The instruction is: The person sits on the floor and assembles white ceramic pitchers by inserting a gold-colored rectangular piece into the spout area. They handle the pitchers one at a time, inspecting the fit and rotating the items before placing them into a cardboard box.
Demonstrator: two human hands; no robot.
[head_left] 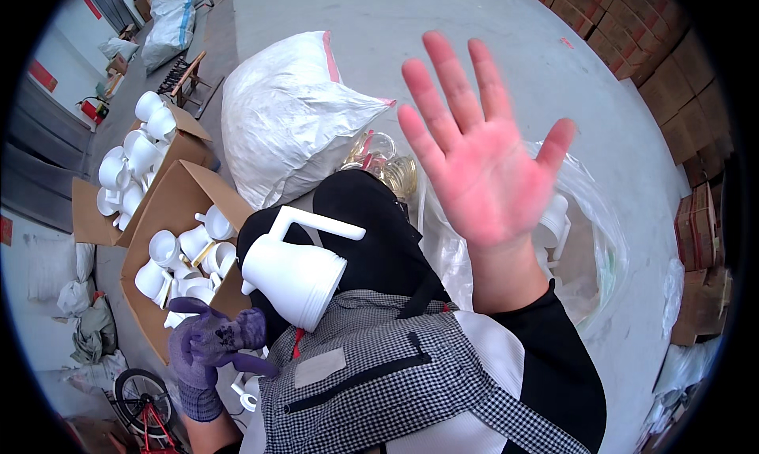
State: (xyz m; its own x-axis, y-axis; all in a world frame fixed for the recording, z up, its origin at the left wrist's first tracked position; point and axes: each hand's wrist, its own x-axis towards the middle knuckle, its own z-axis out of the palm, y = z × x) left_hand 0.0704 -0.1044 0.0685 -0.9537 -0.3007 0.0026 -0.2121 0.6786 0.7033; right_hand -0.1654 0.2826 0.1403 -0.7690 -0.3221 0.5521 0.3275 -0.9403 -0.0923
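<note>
A white plastic jug body (294,272) with a long straight handle lies tilted across my lap, its wide ribbed end toward my checked apron (379,375). My right hand (494,169), bare, is raised well above the floor with the palm up to view and the fingers spread; nothing is in it. In a purple knit glove, my left hand (212,335) is at the lower left, between the jug and a cardboard box. Its fingers are partly bent and apart, and I see nothing held in them.
Two open cardboard boxes (225,189) at my left hold several white jug bodies (164,248). Ahead stands a big white woven sack (285,114), with gold-coloured rings (399,175) beside it. A clear plastic bag (605,240) with white parts is at my right. Stacked cartons (632,27) line the right wall.
</note>
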